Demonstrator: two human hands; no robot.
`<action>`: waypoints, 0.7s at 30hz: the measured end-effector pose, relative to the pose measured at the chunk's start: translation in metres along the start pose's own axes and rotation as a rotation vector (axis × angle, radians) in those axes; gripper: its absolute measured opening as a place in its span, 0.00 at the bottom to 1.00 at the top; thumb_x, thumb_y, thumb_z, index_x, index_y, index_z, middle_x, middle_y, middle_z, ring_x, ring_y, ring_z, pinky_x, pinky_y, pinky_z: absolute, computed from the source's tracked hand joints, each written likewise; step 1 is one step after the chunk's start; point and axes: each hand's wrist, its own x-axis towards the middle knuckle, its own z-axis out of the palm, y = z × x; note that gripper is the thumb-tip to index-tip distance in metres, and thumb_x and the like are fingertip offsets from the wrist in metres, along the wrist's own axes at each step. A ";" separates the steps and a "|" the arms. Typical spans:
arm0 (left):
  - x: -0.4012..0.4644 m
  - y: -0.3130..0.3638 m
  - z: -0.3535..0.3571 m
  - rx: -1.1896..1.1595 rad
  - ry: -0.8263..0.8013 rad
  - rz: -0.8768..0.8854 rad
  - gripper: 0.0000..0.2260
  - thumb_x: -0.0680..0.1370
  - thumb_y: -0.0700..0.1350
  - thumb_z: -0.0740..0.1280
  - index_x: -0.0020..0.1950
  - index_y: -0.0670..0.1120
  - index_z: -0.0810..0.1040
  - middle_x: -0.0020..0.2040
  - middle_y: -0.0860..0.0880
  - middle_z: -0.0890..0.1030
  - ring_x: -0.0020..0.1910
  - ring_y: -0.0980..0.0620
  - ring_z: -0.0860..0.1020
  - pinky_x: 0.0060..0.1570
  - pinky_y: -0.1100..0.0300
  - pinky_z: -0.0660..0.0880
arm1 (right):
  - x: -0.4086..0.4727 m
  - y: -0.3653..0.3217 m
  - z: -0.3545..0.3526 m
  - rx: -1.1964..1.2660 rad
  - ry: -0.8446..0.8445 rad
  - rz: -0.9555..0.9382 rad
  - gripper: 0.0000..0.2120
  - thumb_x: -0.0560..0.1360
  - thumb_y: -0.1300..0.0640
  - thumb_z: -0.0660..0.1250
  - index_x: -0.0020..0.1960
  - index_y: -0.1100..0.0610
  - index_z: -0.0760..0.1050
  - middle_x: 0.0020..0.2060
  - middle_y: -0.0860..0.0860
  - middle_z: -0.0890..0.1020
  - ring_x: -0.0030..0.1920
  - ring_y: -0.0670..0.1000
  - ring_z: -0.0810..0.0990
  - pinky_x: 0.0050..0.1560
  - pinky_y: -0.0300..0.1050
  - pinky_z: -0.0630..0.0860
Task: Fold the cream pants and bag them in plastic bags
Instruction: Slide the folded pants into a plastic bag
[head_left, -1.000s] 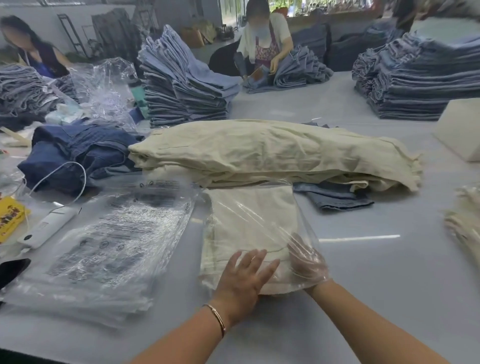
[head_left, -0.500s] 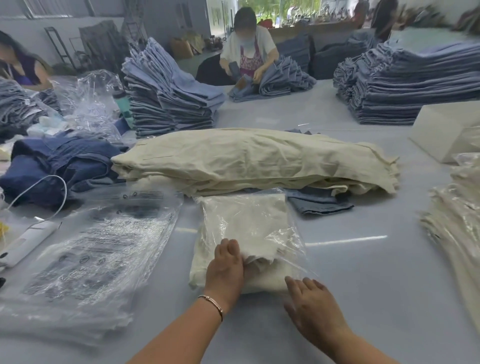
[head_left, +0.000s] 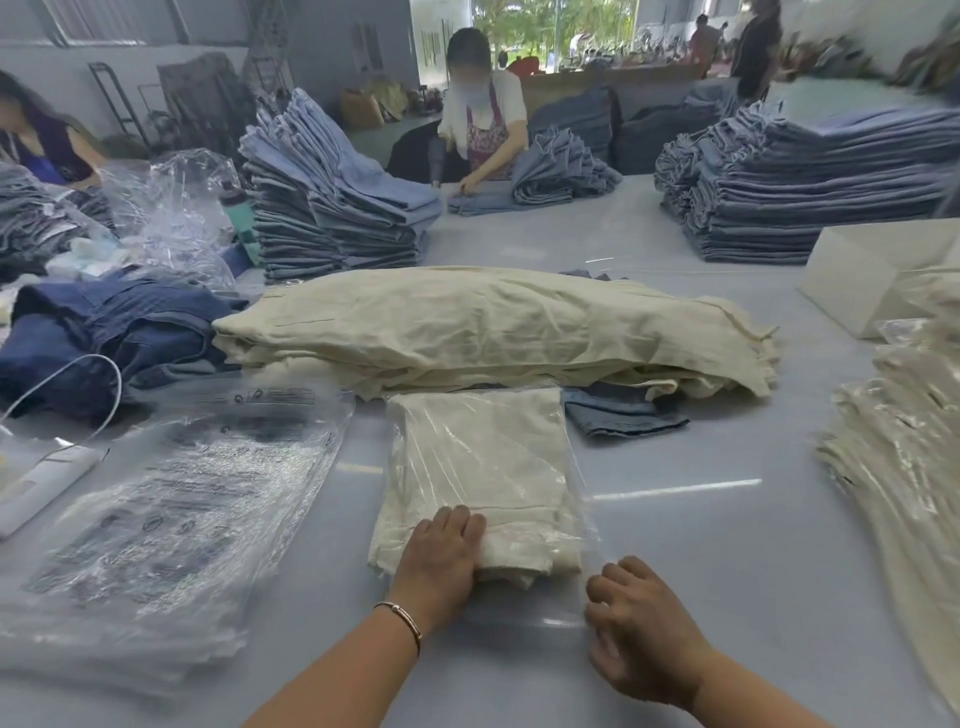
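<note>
A folded pair of cream pants lies in front of me inside a clear plastic bag whose open end faces me. My left hand rests on the near end of the pants, fingers stretched forward over the fabric. My right hand is at the bag's near right corner, its fingers curled on the loose plastic flap. Just behind the bag lies a tall pile of unbagged cream pants.
A stack of empty printed plastic bags lies at left, with a white device and cable beside it. Bagged cream pants pile up at right, near a white box. Denim stacks and people fill the far side.
My right hand has come out of the bag and moved to its near right corner. My left hand has shifted onto the pants' near end, and the bag now covers more of the pants.
</note>
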 end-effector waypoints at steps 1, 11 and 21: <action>-0.004 -0.003 -0.002 -0.013 -0.009 0.006 0.22 0.53 0.47 0.79 0.45 0.48 0.81 0.41 0.51 0.80 0.37 0.50 0.79 0.34 0.62 0.76 | -0.001 -0.002 0.000 0.037 0.043 0.017 0.08 0.55 0.52 0.71 0.25 0.52 0.71 0.26 0.48 0.73 0.28 0.52 0.73 0.33 0.40 0.72; -0.092 -0.055 -0.025 -0.148 0.186 -0.186 0.11 0.73 0.55 0.62 0.49 0.51 0.75 0.42 0.51 0.76 0.38 0.49 0.78 0.31 0.59 0.76 | 0.020 -0.011 -0.003 0.226 0.304 0.694 0.26 0.59 0.50 0.82 0.53 0.59 0.80 0.48 0.56 0.79 0.45 0.59 0.79 0.39 0.52 0.77; -0.131 -0.065 -0.007 -0.289 0.154 -0.283 0.17 0.69 0.45 0.76 0.41 0.51 0.66 0.39 0.49 0.72 0.28 0.49 0.74 0.18 0.60 0.67 | -0.009 -0.028 0.001 0.164 -0.066 0.964 0.09 0.72 0.61 0.69 0.47 0.48 0.82 0.43 0.49 0.76 0.37 0.53 0.79 0.31 0.43 0.71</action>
